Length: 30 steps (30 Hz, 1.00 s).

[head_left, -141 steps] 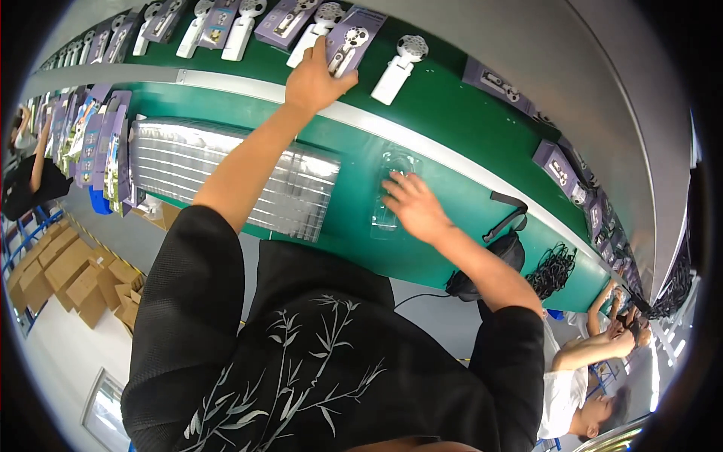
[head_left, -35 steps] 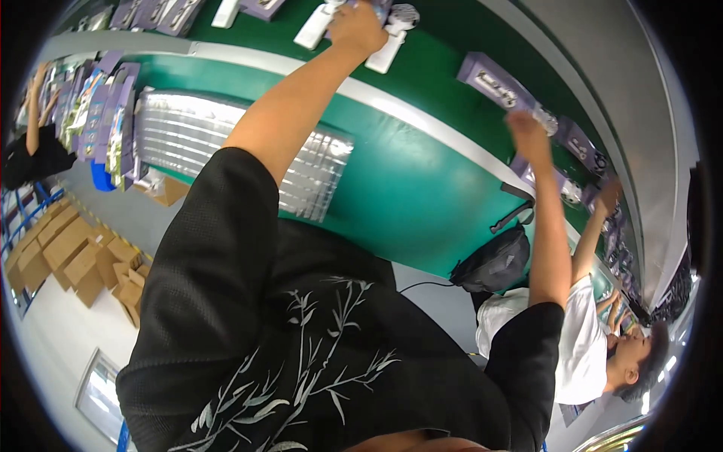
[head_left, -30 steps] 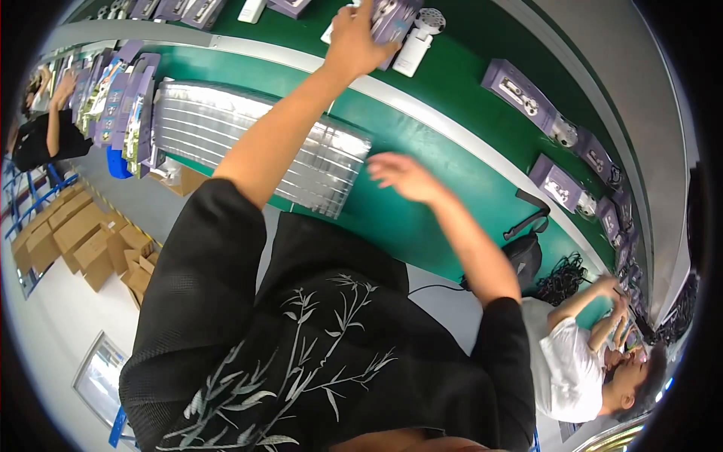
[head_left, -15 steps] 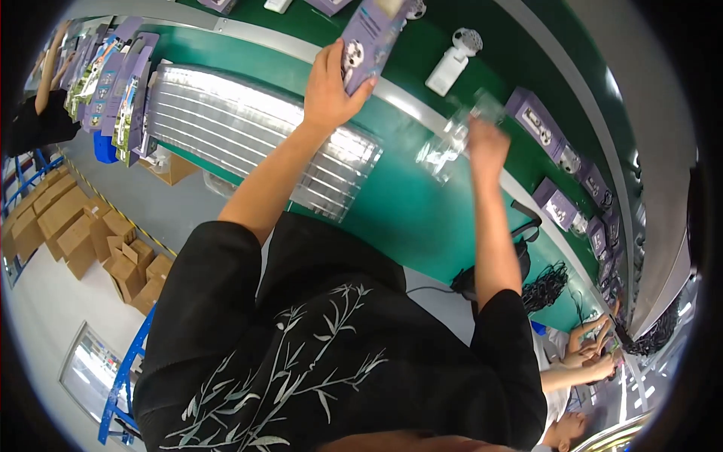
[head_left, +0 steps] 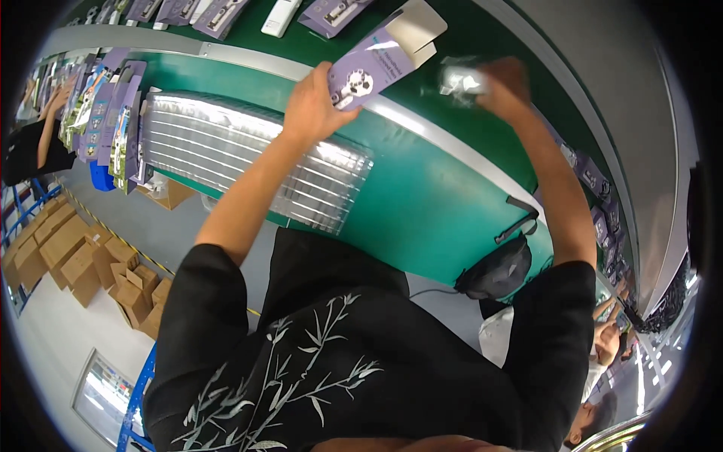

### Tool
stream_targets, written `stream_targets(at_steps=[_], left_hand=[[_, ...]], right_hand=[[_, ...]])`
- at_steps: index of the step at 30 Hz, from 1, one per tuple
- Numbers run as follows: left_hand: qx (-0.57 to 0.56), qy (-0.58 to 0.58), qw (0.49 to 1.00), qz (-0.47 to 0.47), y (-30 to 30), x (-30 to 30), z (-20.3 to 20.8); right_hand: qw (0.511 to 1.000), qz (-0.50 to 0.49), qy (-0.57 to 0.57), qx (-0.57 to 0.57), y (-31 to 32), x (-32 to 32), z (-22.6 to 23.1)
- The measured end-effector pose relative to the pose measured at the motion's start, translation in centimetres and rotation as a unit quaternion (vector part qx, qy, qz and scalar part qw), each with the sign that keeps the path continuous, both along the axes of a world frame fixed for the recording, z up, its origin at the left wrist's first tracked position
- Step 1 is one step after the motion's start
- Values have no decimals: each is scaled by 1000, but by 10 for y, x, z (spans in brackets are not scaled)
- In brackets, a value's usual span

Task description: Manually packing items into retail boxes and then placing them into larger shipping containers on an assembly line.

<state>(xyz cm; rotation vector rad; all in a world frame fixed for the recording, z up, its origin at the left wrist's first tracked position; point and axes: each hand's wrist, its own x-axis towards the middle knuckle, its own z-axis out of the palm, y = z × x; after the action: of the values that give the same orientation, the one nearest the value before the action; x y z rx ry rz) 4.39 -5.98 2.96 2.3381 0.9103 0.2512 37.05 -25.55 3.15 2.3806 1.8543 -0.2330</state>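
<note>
My left hand [head_left: 310, 105] is closed around a purple printed carton [head_left: 370, 74], tilted, its open white-lined flaps pointing up and to the right. At the carton's right, over the green belt, my right hand [head_left: 506, 87] grips a clear plastic tray [head_left: 459, 81]. Motion blurs this hand and the tray. Something whitish shows in or under the plastic; I cannot tell whether it is a separate item. A white box [head_left: 282, 16] and another purple carton [head_left: 335, 15] lie on the belt beyond my left hand.
Stacked clear plastic trays [head_left: 226, 143] lie on the green table [head_left: 422, 203] at left. Upright purple cartons [head_left: 105, 113] stand at its far left end. A black bag [head_left: 497, 267] sits at the right edge. More cartons [head_left: 595, 181] line the belt on the right. Other people work at both sides.
My right hand has carried the clear tray up and over the belt, where a white ball-topped device lay. The carton in my left hand has come nearer and tilted right, showing its open flaps.
</note>
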Motion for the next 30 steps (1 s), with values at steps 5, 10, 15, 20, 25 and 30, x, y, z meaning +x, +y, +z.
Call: stream_targets(at_steps=[5, 10, 15, 20, 25, 30], left_hand=[[84, 30, 975, -203, 3, 35, 11], [123, -103, 895, -416, -55, 114, 4], [261, -104, 949, -142, -14, 138, -14], [189, 90, 977, -24, 57, 126, -27], [-58, 167, 983, -40, 114, 90, -51], [-7, 26, 999, -21, 42, 29, -13]], right_hand=[[979, -198, -6, 52, -49, -12, 64], [999, -15, -47, 4, -113, -41, 22], [964, -246, 80, 61, -232, 2, -21], [846, -319, 417, 98, -128, -122, -3], [517, -214, 826, -70, -40, -297, -50], [422, -414, 805, 46, -46, -337, -62]])
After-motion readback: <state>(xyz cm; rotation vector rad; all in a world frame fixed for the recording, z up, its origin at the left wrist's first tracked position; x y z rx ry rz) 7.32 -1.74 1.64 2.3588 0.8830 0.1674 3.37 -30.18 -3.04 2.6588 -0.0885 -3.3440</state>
